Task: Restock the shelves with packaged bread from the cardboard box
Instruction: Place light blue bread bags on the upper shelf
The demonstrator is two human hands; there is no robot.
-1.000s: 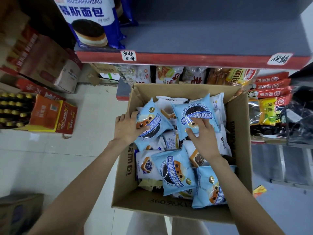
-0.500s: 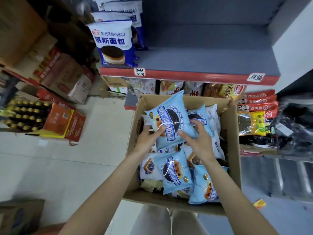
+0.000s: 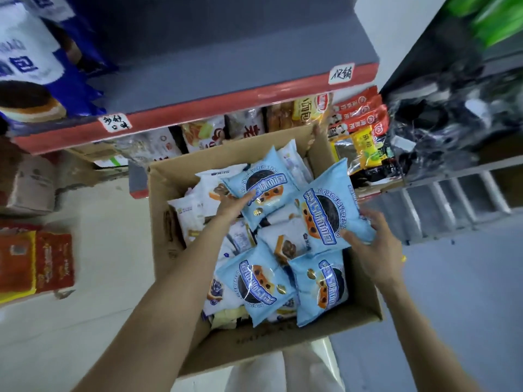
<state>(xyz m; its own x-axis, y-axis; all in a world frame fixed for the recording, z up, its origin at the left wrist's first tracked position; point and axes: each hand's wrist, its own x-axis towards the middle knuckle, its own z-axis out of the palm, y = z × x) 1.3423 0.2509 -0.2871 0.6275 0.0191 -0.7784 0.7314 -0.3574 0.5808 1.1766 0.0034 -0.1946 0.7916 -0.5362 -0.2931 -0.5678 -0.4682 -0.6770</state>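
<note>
Above the cardboard box (image 3: 181, 250), each hand's fingers grip a blue bread pack, left (image 3: 261, 190), right (image 3: 331, 213), below the empty grey shelf (image 3: 226, 80).

Light-blue bread packets (image 3: 328, 213) printed with dark round cookie motif and white-blue lettering; white packets (image 3: 192, 213) beside. Brown cardboard box (image 3: 283, 346). Grey shelf (image 3: 226, 80), red front edge, white handwritten labels (image 3: 341, 74).

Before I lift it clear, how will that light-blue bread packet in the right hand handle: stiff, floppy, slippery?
Probably light and soft: the light-blue bread packet looks puffed, and the right hand holds it by one end. The film is glossy, so it may slip from a loose pinch. Squeezing hard would likely squash the bread; the left hand grips a similar packet gently.
</note>
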